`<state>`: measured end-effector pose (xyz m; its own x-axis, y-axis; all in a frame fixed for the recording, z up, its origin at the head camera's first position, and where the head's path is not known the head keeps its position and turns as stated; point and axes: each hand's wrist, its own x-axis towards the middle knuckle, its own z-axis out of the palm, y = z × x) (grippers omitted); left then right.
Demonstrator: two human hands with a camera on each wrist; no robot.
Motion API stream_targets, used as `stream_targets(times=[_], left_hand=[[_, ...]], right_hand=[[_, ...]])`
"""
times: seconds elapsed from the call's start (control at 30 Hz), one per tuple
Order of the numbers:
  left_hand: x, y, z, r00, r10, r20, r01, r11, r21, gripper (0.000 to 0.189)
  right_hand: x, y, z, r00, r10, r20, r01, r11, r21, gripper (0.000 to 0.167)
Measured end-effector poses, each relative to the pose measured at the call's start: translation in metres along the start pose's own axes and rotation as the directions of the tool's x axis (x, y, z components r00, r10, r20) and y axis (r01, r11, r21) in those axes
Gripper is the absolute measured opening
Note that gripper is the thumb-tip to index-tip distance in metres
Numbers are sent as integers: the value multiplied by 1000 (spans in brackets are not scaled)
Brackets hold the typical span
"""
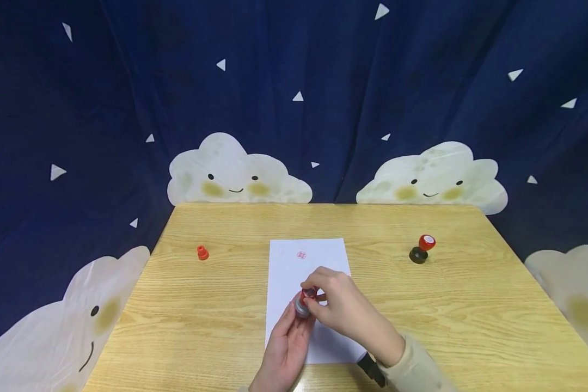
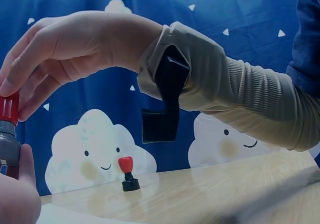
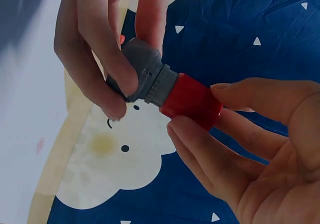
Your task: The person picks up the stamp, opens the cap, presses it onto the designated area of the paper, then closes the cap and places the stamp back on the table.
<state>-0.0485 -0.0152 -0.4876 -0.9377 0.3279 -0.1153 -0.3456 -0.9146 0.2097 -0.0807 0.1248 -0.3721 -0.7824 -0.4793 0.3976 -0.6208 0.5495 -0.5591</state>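
Over the white paper (image 1: 283, 272), both hands meet at a small stamp with a grey body (image 3: 141, 67) and a red end (image 3: 191, 102). My left hand (image 1: 290, 342) grips the grey body between thumb and fingers. From the other side, my right hand (image 1: 340, 302) pinches the red end with thumb and fingertips. Grey and red parts sit joined in line in the right wrist view. The left wrist view catches only part of the stamp at its left edge. A small round red print (image 1: 301, 255) marks the upper part of the paper.
Toward the table's back left stands a small red cap-like piece (image 1: 202, 252). Another stamp (image 1: 422, 249), red-handled with a black base, stands at the back right. Behind the wooden table (image 1: 215, 305) hangs a dark blue curtain (image 1: 255, 109) with clouds.
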Motion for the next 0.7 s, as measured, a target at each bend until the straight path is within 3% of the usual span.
stream_targets(times=[0.13,0.27,0.37,0.47,0.6,0.7], left_hand=[[0,0,1,1000,9,8,-9,1000,4,41],[-2,3,5,996,27,86,-31,998,45,33],[-3,7,9,990,43,137,-59,992,112,34],[-4,12,12,988,62,142,-89,978,189,31],[-4,21,13,987,84,138,-122,945,303,28],[-3,30,12,981,113,155,-169,891,422,28]], right_hand=[[-2,0,2,1000,-7,-1,7,1000,5,21],[-4,0,4,1000,-6,-5,6,1000,14,36],[-5,-1,6,999,-18,-39,18,1000,7,47],[-5,-1,8,996,-43,-78,46,999,26,51],[-4,-2,12,991,-69,-110,79,993,87,51],[-2,-1,14,991,-69,-112,85,985,149,50]])
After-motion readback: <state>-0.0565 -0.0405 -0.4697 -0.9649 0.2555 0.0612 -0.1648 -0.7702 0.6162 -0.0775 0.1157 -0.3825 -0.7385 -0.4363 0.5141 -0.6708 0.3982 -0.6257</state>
